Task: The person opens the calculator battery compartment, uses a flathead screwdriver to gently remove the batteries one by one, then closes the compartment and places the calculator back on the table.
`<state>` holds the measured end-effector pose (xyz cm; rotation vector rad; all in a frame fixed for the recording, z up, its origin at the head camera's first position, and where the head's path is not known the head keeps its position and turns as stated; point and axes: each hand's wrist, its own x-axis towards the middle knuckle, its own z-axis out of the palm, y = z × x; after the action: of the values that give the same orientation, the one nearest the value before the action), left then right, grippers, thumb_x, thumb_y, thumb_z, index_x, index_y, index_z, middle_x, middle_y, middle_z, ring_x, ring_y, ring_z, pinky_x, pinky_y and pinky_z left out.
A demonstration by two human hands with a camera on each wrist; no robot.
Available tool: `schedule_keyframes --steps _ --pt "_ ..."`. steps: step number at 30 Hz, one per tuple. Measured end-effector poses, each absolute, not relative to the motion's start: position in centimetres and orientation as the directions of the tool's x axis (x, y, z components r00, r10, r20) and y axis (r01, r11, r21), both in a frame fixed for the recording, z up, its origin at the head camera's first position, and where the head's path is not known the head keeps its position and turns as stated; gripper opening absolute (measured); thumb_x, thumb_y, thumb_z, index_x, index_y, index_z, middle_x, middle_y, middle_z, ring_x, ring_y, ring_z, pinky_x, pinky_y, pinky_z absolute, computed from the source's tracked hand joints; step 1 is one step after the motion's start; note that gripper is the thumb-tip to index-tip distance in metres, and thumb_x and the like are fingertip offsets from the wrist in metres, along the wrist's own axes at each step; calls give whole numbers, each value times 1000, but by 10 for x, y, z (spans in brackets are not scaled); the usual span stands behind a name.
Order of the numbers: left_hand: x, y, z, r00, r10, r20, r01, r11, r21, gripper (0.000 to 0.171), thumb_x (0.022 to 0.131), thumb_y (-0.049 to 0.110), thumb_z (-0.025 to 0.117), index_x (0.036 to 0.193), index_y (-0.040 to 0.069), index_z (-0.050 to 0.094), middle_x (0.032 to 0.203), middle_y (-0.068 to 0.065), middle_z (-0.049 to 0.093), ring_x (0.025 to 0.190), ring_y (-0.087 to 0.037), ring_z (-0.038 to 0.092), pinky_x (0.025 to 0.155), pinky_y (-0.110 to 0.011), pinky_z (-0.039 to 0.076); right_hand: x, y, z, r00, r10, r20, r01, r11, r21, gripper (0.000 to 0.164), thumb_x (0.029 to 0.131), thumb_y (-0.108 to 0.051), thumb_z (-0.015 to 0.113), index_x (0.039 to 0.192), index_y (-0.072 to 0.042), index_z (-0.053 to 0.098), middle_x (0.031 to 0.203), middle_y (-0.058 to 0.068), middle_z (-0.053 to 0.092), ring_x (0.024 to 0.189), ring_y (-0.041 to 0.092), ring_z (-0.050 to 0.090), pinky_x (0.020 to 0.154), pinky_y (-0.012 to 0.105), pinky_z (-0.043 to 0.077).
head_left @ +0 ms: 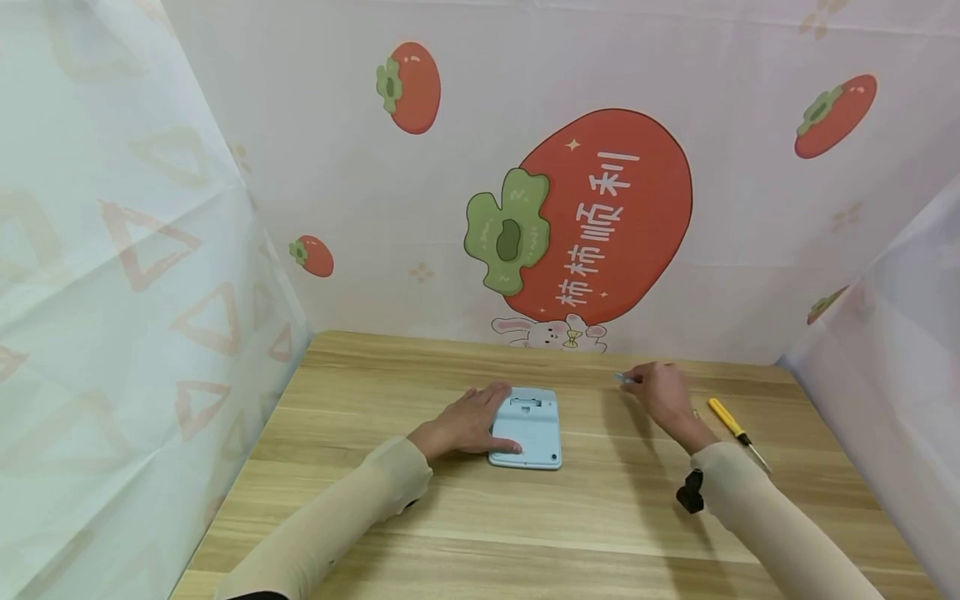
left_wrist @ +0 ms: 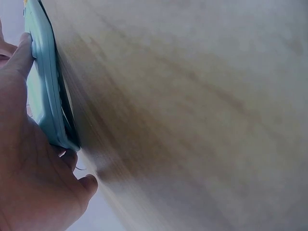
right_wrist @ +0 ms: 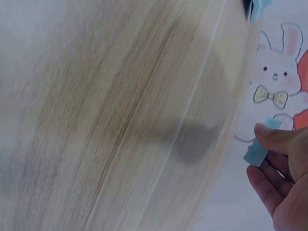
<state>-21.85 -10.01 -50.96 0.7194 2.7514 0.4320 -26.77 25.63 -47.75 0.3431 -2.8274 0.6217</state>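
Observation:
A light blue calculator (head_left: 536, 433) lies back side up on the wooden table, an uncovered battery compartment near its far edge. My left hand (head_left: 474, 419) holds it from the left, thumb across the lower back and fingers at the far left corner. In the left wrist view, the edge of the calculator (left_wrist: 45, 82) shows small bumps underneath. Between thumb and fingers, my right hand (head_left: 662, 398) pinches a small light blue battery cover (right_wrist: 260, 150), raised above the table to the right of the calculator.
A screwdriver (head_left: 726, 417) with a yellow handle lies right of my right hand, its shaft pointing toward the near right. The table (head_left: 420, 542) is bounded by a printed cloth (head_left: 360, 183) at the back and by cloth on both sides.

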Motion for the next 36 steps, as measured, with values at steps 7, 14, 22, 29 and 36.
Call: schedule_keyframes --steps 7,14,22,29,36 --pt "-219 -100 -511 -843 510 -172 434 834 341 112 89 75 68 170 13 21 176 -6 22 162 -22 22 133 -48 18 -261 240 -476 -926 -228 302 -336 863 -377 12 85 -5 88 93 3 84 92 16 81 73 21 72 57 28 51" --pt "-219 -101 -512 -841 513 -169 438 831 343 111 90 75 67 170 13 21 176 -6 23 162 -22 23 133 -48 18 -255 222 -475 -892 -282 352 -406 844 -352 12 82 -6 91 90 1 84 90 14 81 76 23 77 59 36 59" --pt "-220 -101 -512 -839 517 -172 442 830 340 111 90 76 66 170 13 21 176 -7 23 162 -22 23 133 -48 18 -248 200 -471 -886 -310 345 -431 824 -369 13 81 -4 91 92 0 85 91 13 81 80 25 79 67 41 65" --pt "-222 -101 -513 -837 517 -177 445 833 327 112 90 77 66 170 13 20 176 -6 22 162 -22 22 132 -48 19 -242 183 -466 -882 -326 341 -447 809 -381 15 80 -6 93 92 -1 85 89 10 82 71 15 74 61 32 61" --pt "-221 -101 -512 -838 518 -170 445 830 336 111 90 76 66 170 13 21 176 -7 23 162 -22 23 132 -48 19 -237 169 -465 -857 -364 365 -492 791 -364 17 77 -6 95 91 -2 85 88 9 81 71 16 76 61 31 63"
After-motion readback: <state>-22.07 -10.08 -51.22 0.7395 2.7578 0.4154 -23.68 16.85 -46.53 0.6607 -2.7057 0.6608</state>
